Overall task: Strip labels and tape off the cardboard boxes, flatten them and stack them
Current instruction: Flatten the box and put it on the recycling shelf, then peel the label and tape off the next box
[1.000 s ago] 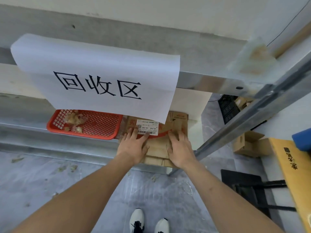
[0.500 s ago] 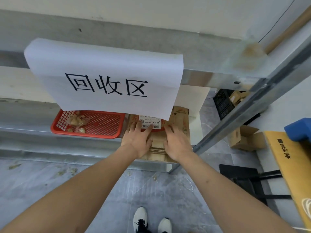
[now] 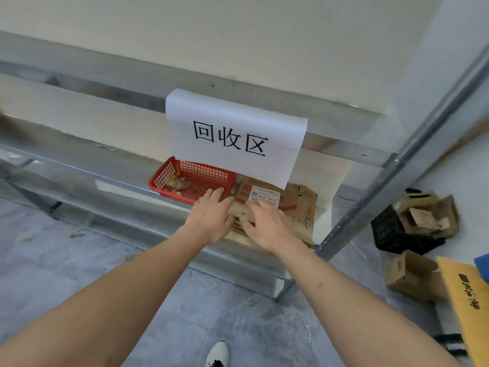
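Both hands, left (image 3: 211, 215) and right (image 3: 267, 223), press released grips flat on the flattened cardboard stack (image 3: 304, 210) on the shelf: light, stiff sheets, likely best gripped by edges.

Metal shelf (image 3: 127, 207): red basket (image 3: 201, 181) beside flat cardboard (image 3: 304, 207).

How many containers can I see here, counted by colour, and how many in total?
Red mesh basket: 1
Black plastic crate: 1
Brown open cardboard box on the floor: 1
Total: 3

The flattened cardboard on the shelf, under both hands, is not counted as a container.
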A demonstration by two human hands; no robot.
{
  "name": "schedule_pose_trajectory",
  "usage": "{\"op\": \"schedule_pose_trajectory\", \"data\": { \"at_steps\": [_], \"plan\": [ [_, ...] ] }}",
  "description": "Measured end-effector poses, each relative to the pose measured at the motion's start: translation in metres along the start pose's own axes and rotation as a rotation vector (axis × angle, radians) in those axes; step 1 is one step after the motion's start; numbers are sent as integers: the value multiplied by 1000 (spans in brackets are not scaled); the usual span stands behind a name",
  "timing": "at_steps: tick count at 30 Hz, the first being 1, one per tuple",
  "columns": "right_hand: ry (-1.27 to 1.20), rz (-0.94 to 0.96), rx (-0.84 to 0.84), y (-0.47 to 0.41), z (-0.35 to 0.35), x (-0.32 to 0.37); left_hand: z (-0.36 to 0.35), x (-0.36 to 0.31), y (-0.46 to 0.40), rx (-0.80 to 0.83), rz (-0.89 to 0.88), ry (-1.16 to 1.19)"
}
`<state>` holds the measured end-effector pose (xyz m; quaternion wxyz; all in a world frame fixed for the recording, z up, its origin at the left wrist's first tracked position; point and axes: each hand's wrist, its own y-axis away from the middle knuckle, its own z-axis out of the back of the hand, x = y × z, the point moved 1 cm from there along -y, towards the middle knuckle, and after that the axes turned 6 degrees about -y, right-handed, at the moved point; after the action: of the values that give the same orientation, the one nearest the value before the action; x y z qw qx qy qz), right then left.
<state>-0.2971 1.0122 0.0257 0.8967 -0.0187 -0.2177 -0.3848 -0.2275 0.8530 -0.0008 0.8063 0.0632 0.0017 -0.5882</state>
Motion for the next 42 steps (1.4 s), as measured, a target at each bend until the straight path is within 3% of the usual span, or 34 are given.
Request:
{"op": "schedule_pose_trajectory", "data": {
  "at_steps": [11, 20, 33, 42],
  "plan": [
    [72, 371, -62, 13, 26, 125, 81, 77, 125, -115, 273, -87],
    [167, 605, -76, 1, 42, 258, 141, 179, 200, -197, 434, -168],
    [188, 745, -59, -79, -29, 517, 191, 431, 268, -220, 544, -231],
    [168, 741, 18, -184, -76, 647, 207, 609, 253, -198, 572, -207]
  ]
}}
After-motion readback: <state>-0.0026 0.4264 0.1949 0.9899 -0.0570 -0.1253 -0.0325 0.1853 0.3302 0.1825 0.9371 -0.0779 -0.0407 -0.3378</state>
